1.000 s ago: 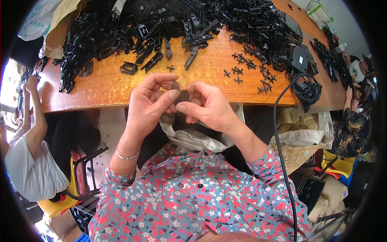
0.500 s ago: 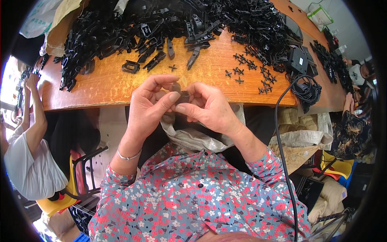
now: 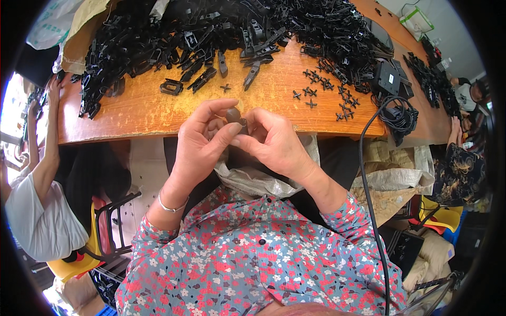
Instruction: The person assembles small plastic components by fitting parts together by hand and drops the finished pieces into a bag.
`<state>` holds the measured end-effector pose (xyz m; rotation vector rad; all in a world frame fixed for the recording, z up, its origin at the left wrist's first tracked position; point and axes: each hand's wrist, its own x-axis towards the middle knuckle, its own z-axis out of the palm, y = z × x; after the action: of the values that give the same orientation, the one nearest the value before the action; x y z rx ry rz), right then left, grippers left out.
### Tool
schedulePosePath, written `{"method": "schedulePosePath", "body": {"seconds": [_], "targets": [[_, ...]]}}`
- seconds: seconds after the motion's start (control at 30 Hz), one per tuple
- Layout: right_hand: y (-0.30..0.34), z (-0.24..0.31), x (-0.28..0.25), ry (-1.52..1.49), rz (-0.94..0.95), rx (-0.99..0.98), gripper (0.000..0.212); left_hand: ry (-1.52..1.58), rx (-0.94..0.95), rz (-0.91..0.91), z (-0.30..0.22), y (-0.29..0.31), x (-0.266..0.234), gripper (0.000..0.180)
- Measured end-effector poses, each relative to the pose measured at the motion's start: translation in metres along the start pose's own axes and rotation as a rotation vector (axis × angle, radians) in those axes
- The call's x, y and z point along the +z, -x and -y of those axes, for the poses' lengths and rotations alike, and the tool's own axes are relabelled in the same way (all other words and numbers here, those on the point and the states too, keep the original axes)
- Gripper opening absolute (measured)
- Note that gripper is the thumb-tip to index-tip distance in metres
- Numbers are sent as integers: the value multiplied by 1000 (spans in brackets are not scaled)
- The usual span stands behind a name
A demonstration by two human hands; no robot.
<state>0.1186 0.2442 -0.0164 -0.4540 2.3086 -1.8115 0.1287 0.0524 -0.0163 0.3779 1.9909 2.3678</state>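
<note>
Both my hands are raised at the table's near edge, fingertips almost meeting. Pinched between thumb and fingers of my left hand (image 3: 196, 138) is a small dark plastic part (image 3: 233, 114), largely covered by the fingers. My right hand (image 3: 279, 141) closes on the same part from the other side, its thumb beside the left thumb. Just beyond the fingers lies one small black cross-shaped piece (image 3: 225, 88). Farther right are several more black crosses (image 3: 311, 104). Long black plastic clip-like parts (image 3: 253, 73) lie loose in front of a large heap (image 3: 153, 42).
A black cable (image 3: 365, 174) runs from a coil beside a black box (image 3: 389, 79) down past my right arm. A whitish woven sack (image 3: 263, 184) hangs below the table edge (image 3: 132, 124). One person (image 3: 45, 210) works at left, another (image 3: 461, 168) at far right.
My left hand has shifted slightly right, its thumb now higher against the dark part. My right hand has barely moved. The left co-worker's arm has moved.
</note>
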Motion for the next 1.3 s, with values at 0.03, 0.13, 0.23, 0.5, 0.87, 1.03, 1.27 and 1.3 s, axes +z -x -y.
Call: {"method": "schedulePosePath", "body": {"seconds": [0.03, 0.13, 0.23, 0.5, 0.87, 1.03, 1.27, 1.3], "targets": [[1, 5, 1, 104, -50, -42, 33, -30, 9, 6, 1, 1, 2, 46], [3, 2, 3, 309, -154, -174, 29, -61, 16, -14, 1, 4, 12, 50], [2, 2, 6, 452, -249, -307, 27, -88, 43, -22, 7, 3, 15, 55], [-2, -4, 13, 563, -338, -421, 34, -227, 119, -159, 9, -1, 32, 42], [2, 0, 3, 59, -180, -164, 39, 125, 81, -97, 5, -3, 26, 44], [3, -2, 7, -178, -101, -45, 39, 95, 123, -53, 7, -5, 26, 44], [3, 4, 12, -253, -85, -31, 34, 58, 83, -67, 3, -3, 20, 42], [4, 4, 11, -252, -84, -30, 34, -17, 61, -71, -2, -4, 20, 35]]}}
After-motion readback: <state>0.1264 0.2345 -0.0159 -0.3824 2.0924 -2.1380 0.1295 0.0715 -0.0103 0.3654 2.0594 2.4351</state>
